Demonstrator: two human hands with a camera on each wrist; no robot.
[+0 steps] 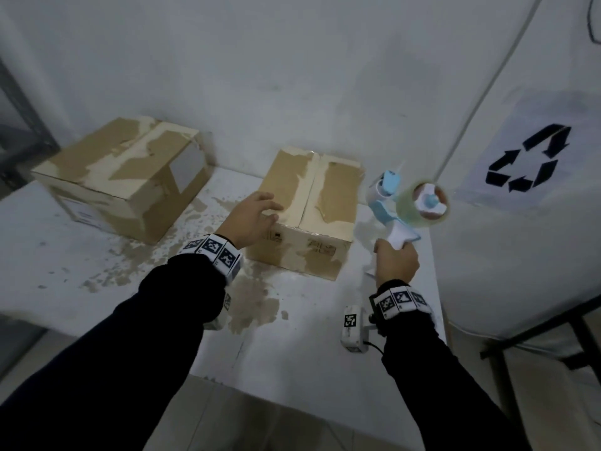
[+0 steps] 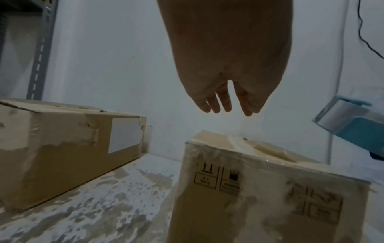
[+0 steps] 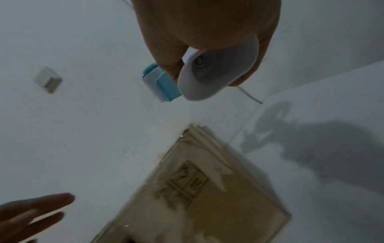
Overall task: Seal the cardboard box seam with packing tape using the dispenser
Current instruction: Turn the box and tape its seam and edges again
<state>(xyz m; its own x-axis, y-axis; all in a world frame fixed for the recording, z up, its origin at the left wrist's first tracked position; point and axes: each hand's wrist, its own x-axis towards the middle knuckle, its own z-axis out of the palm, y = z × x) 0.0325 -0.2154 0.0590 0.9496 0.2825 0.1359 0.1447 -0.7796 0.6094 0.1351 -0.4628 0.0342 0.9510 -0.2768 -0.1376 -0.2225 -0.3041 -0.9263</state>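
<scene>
A small brown cardboard box (image 1: 309,209) with worn, pale patches on top sits on the white bench (image 1: 97,304) near the back wall. Its two top flaps are shut, and the seam (image 1: 310,190) runs down the middle from back to front. Little black marks are printed on its front side.

The left hand (image 1: 252,219) is over the near left corner of this box. Its grip is released, with the fingers (image 2: 220,102) straight and a bit spread. In the head view the hand looks like it is on the box top. In the left wrist view the fingertips look to be above the box, so I cannot tell if they touch it.

The right hand (image 1: 395,260) is just to the right of the box, up off the bench. Its grip is clenched around the white handle of a blue and white tape dispenser (image 1: 395,203). A clear roll of packing tape (image 1: 422,203) sits on the dispenser. The dispenser is beside the box and not touching it.

A bigger brown cardboard box (image 1: 123,177) with a white label stands well apart on the left of the bench. The bench has brown scuffed spots. A paper sign with black arrows in a loop (image 1: 528,157) hangs on the wall at the right.
</scene>
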